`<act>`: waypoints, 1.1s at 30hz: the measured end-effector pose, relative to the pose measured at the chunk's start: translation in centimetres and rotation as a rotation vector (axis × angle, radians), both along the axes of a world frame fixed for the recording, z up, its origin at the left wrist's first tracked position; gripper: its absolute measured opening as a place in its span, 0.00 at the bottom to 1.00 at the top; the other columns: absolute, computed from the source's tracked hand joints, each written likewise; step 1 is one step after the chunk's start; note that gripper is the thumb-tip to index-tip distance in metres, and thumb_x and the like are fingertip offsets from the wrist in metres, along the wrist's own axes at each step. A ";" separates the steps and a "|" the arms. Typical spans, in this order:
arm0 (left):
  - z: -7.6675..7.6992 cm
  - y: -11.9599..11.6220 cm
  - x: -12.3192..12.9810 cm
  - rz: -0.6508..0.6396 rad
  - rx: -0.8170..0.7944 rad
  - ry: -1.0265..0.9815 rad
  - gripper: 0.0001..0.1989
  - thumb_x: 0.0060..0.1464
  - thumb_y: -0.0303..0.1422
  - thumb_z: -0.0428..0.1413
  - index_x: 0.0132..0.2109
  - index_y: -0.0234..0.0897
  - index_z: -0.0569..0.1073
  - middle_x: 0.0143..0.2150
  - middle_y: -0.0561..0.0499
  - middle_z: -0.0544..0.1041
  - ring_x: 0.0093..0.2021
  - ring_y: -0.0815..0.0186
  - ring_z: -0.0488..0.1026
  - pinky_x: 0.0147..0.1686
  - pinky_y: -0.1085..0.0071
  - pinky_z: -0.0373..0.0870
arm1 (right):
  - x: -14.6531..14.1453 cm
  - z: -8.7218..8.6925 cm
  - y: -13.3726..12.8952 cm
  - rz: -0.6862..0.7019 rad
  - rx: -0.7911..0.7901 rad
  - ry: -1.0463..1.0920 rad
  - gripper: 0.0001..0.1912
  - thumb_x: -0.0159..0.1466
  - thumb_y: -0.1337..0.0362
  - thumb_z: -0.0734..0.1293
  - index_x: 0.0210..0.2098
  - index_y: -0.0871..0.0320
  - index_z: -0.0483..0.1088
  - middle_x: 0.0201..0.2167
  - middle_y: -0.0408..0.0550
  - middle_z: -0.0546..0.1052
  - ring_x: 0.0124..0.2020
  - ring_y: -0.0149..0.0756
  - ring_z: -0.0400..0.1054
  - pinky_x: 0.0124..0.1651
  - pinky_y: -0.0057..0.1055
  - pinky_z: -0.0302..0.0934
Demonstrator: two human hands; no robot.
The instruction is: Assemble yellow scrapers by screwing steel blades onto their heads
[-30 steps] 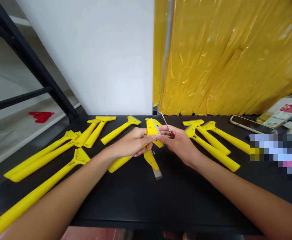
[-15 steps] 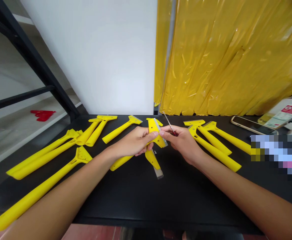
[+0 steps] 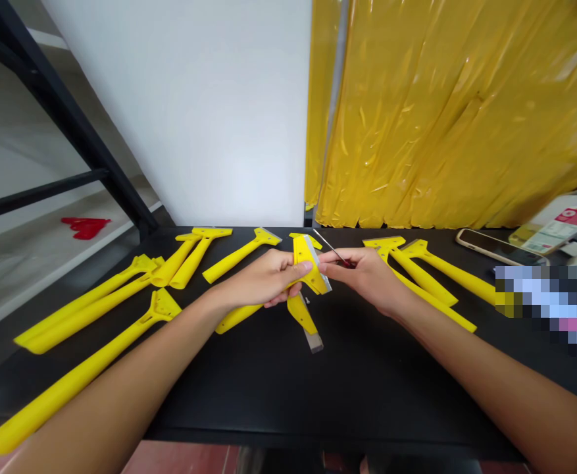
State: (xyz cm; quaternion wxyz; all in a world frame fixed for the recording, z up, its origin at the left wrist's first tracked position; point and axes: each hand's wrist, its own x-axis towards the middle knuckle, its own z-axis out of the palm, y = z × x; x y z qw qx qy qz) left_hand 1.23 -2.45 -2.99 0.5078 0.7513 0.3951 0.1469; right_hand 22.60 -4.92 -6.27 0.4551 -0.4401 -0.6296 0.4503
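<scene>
My left hand [image 3: 263,279] is closed on a yellow scraper [image 3: 301,249], its thumb pressed on the head. A metal blade runs along the head's right edge. My right hand [image 3: 367,273] grips a thin screwdriver [image 3: 330,246], its shaft pointing up and left and a bit of red handle showing. The right fingertips are at the blade's edge; whether they touch it I cannot tell. Below the hands lie a loose yellow cover plate [image 3: 302,315], a flat grey blade piece [image 3: 314,342] and a tiny screw [image 3: 307,301]. My left hand partly hides another yellow piece [image 3: 239,319].
Several yellow scrapers lie at the left, one long scraper [image 3: 91,362] nearest me, and more scrapers [image 3: 416,270] at the right. A phone [image 3: 500,247] rests at the back right beside a labelled package [image 3: 559,224]. Yellow plastic sheeting [image 3: 446,118] and a white panel [image 3: 219,118] stand behind the black table [image 3: 318,395].
My right thumb has drawn back from the scraper head toward the blade edge, uncovering more of it. The screwdriver's tip has shifted left and slightly down. My left hand has barely moved.
</scene>
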 end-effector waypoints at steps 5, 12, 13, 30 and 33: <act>-0.1 0.2 -0.2 -0.014 -0.006 -0.013 0.21 0.67 0.48 0.51 0.32 0.37 0.67 0.25 0.53 0.71 0.17 0.75 0.63 0.16 0.77 0.58 | 0.2 0.0 0.1 -0.078 -0.035 -0.003 0.11 0.56 0.56 0.77 0.39 0.51 0.84 0.38 0.45 0.84 0.39 0.38 0.73 0.45 0.38 0.67; -0.2 0.3 -0.2 -0.046 0.006 0.023 0.21 0.66 0.49 0.51 0.33 0.36 0.67 0.26 0.52 0.71 0.17 0.74 0.63 0.15 0.77 0.58 | 0.1 -0.4 0.0 -0.014 0.001 -0.001 0.15 0.57 0.53 0.76 0.43 0.49 0.83 0.40 0.44 0.85 0.42 0.41 0.76 0.50 0.39 0.68; -0.1 0.2 -0.3 -0.050 0.007 0.031 0.21 0.67 0.49 0.50 0.33 0.36 0.67 0.26 0.53 0.71 0.17 0.74 0.64 0.15 0.77 0.58 | 0.1 -0.5 0.0 -0.001 0.002 0.005 0.15 0.58 0.53 0.76 0.44 0.49 0.83 0.41 0.44 0.85 0.43 0.41 0.77 0.51 0.40 0.68; -0.4 -0.1 -0.1 -0.028 0.002 0.029 0.19 0.68 0.48 0.47 0.39 0.36 0.67 0.27 0.54 0.70 0.18 0.75 0.63 0.17 0.76 0.58 | 0.2 -0.6 0.1 -0.010 0.000 -0.063 0.13 0.60 0.55 0.74 0.42 0.52 0.83 0.38 0.44 0.84 0.38 0.38 0.74 0.47 0.37 0.66; -0.5 -0.1 -0.1 -0.037 0.000 -0.004 0.19 0.68 0.48 0.47 0.37 0.37 0.66 0.26 0.55 0.69 0.18 0.75 0.61 0.17 0.77 0.57 | 0.2 -0.7 0.1 0.047 -0.001 -0.038 0.14 0.61 0.53 0.74 0.43 0.52 0.83 0.38 0.44 0.82 0.38 0.36 0.72 0.46 0.35 0.64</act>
